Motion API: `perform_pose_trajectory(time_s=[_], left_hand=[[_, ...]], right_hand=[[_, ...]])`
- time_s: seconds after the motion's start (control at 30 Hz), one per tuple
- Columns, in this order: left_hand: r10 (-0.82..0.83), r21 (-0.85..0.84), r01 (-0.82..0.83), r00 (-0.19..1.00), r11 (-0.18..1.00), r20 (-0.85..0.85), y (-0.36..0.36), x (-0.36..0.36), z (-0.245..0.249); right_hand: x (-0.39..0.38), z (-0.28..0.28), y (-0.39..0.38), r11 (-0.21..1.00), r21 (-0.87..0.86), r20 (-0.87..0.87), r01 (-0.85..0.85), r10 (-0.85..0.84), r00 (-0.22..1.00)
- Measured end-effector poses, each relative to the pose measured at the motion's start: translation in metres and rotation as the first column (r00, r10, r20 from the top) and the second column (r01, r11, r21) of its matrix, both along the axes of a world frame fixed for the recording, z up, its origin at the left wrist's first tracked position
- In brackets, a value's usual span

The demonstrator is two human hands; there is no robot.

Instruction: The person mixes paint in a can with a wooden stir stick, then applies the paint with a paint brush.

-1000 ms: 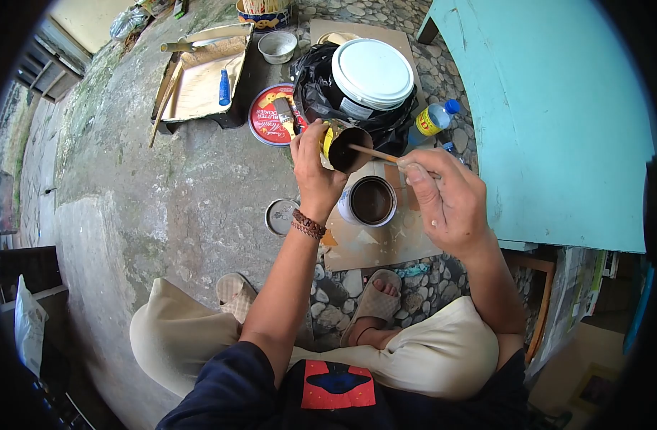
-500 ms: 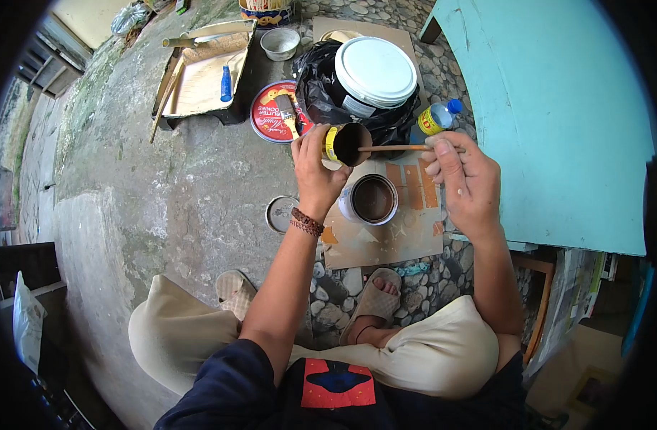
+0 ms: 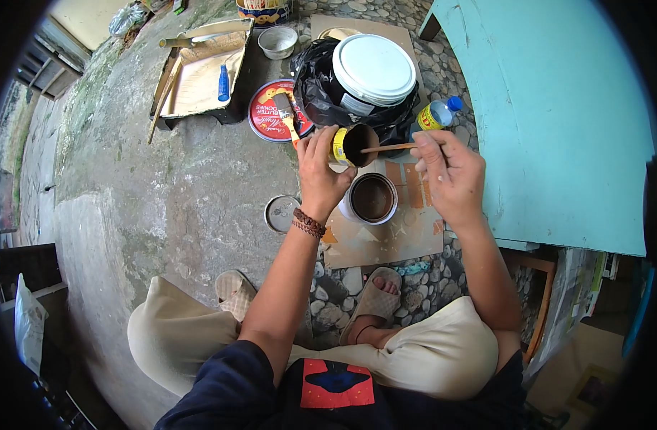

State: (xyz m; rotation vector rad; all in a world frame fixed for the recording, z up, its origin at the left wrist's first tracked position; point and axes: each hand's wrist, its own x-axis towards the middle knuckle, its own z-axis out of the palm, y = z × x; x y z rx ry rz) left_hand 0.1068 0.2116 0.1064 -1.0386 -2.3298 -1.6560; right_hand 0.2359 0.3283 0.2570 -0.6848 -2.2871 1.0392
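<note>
My left hand (image 3: 324, 172) is wrapped round a small yellow-labelled tin can (image 3: 338, 146), tilted on its side with its dark mouth facing right. Pinched in my right hand (image 3: 450, 175) is a thin wooden stick (image 3: 396, 147), whose far end reaches into the can's mouth. Just below the tilted can stands an open paint can (image 3: 372, 199) of brown paint, upright on a paint-stained cardboard sheet (image 3: 379, 247). A round metal lid (image 3: 282, 214) lies on the concrete left of it. Whatever is inside the small can is too dark to make out.
A paint tray (image 3: 203, 75) holds a blue-handled tool (image 3: 224, 82). A flat brush (image 3: 286, 115) rests on a red cookie-tin lid (image 3: 270, 111). Beyond are a white lidded bucket (image 3: 375, 69), a metal bowl (image 3: 277, 43) and a plastic bottle (image 3: 439, 115). A turquoise panel (image 3: 558, 136) borders the right.
My right hand has moved left and slightly down, with the stick going further into the small can. The small can has shifted slightly right in my left hand.
</note>
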Motion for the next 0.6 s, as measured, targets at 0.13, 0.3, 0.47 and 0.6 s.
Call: perform_pose_trajectory(time_s=[0.13, 0.3, 0.47, 0.6], left_hand=[[-0.008, 0.006, 0.008, 1.0, 1.0, 0.002, 0.0, 0.0, 0.002], [-0.009, -0.008, 0.009, 1.0, 1.0, -0.009, -0.001, -0.004, -0.003], [-0.004, -0.034, 0.003, 1.0, 0.999, -0.018, -0.003, -0.005, -0.005], [-0.013, -0.024, 0.013, 1.0, 1.0, -0.001, -0.001, -0.006, -0.006]], right_hand=[[0.0, -0.012, 0.009, 0.985, 0.161, 0.025, -0.068, 0.065, 0.998], [0.011, 0.002, 0.013, 0.982, 0.185, 0.044, -0.033, 0.025, 0.999], [0.016, 0.019, 0.016, 0.996, 0.059, -0.017, 0.062, -0.061, 0.998], [0.014, 0.021, 0.012, 0.997, 0.07, -0.031, 0.02, -0.018, 0.999]])
